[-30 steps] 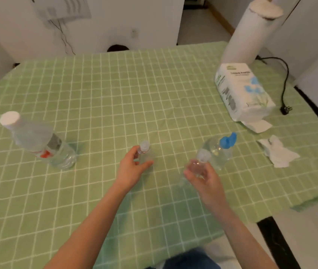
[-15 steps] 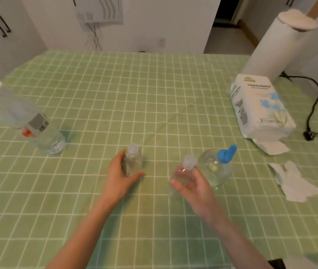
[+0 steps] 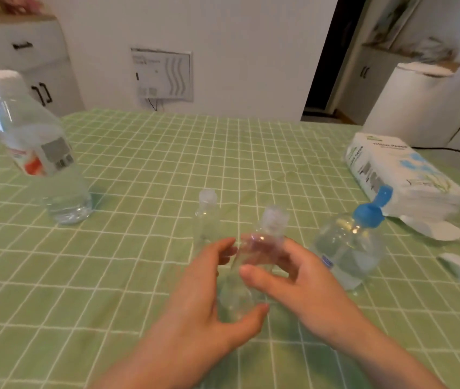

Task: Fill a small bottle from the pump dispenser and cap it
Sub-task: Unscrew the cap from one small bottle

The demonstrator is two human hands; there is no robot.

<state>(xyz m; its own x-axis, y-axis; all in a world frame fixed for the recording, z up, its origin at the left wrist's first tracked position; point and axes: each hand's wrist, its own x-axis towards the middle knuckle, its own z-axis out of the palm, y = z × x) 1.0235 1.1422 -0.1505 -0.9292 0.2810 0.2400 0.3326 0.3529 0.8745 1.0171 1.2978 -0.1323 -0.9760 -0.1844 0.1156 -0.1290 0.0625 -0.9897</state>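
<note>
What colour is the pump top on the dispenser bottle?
Blue. The pump top shows best in the head view, the only one here.

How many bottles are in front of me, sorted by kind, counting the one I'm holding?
Small clear bottles: 2, the standing small bottle and the held small bottle, gripped by the left hand and right hand
Large water bottle: 1
Pump dispenser: 1
Total: 4

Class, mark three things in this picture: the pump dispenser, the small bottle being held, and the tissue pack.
pump dispenser (image 3: 346, 248), head view, on its clear body.
held small bottle (image 3: 256, 248), head view, on its clear body below the cap.
tissue pack (image 3: 400, 175), head view, on its printed top face.
</note>
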